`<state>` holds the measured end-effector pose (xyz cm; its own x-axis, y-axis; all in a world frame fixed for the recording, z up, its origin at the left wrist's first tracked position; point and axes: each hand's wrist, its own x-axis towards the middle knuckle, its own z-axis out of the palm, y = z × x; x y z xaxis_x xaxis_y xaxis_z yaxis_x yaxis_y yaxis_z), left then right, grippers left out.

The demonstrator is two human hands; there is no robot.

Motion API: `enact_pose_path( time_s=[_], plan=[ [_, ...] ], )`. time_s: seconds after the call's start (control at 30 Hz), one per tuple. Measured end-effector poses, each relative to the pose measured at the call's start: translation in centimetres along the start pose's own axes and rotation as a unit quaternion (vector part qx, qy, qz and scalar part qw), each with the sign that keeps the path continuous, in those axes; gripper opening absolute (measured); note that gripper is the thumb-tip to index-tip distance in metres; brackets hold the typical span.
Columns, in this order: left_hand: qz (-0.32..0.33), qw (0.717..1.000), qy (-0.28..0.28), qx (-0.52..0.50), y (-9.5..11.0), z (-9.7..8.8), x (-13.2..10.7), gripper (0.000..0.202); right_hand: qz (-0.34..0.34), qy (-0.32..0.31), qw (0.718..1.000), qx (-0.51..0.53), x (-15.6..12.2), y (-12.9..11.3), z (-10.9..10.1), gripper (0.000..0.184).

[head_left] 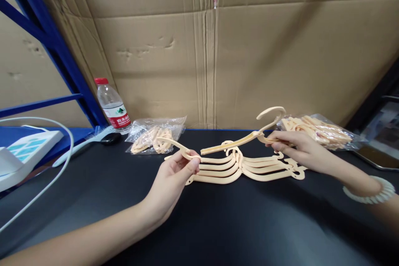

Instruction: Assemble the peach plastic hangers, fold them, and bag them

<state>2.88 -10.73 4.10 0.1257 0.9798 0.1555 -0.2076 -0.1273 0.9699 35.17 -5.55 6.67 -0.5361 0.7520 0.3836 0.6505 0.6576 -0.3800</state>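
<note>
My left hand point(176, 176) is closed, pinching a thin curved beige hanger piece point(176, 143) between thumb and fingers. Its other end points up and to the left. Held in my right hand point(297, 149) is a beige plastic hanger part with a hook point(230, 144); its arm slants down to the left and the hook curls above. The two held pieces are apart. Behind and below them, several beige hangers point(218, 180) lie in a row on the black table point(212, 224), their hooks bunched at the middle. My right fingers partly hide the far end of the piece there.
A clear bag of beige parts point(149, 139) lies at the back left, another bag point(318, 131) at the back right. A red-capped water bottle point(114, 106) stands beside the blue frame point(59, 58). A white cable point(71, 149) loops at left; a phone point(378, 156) lies at right.
</note>
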Motion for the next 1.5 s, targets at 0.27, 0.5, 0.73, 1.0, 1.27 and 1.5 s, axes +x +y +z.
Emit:
enact_pose_path(
  time_s=[0.27,0.5,0.73,1.0,1.27,1.5],
  plan=[
    [-0.031,0.997,-0.003,-0.065,0.1,0.0,-0.2,0.013,-0.002,-0.025,1.0,0.016,-0.1,-0.1,0.0,0.03],
    [-0.037,0.993,-0.044,-0.104,0.4,0.2,-0.5,0.012,-0.013,-0.03,0.999,0.018,0.0,-0.3,0.1,0.03],
    [-0.036,0.995,-0.021,-0.094,-0.1,0.0,-0.3,0.012,-0.022,-0.028,0.999,0.021,-0.1,-1.2,0.8,0.031],
    [-0.058,0.992,0.005,-0.115,0.4,0.1,-0.4,0.012,-0.017,0.002,1.0,-0.006,-0.1,-1.7,0.9,0.03],
    [-0.059,0.991,0.015,-0.117,0.4,0.2,-0.6,0.016,-0.04,0.025,0.999,-0.016,-0.1,-1.7,0.9,0.027],
    [-0.073,0.99,0.015,-0.116,0.7,0.3,-0.6,0.013,-0.038,0.036,0.998,-0.023,-0.1,-1.8,0.7,0.026]
  ],
)
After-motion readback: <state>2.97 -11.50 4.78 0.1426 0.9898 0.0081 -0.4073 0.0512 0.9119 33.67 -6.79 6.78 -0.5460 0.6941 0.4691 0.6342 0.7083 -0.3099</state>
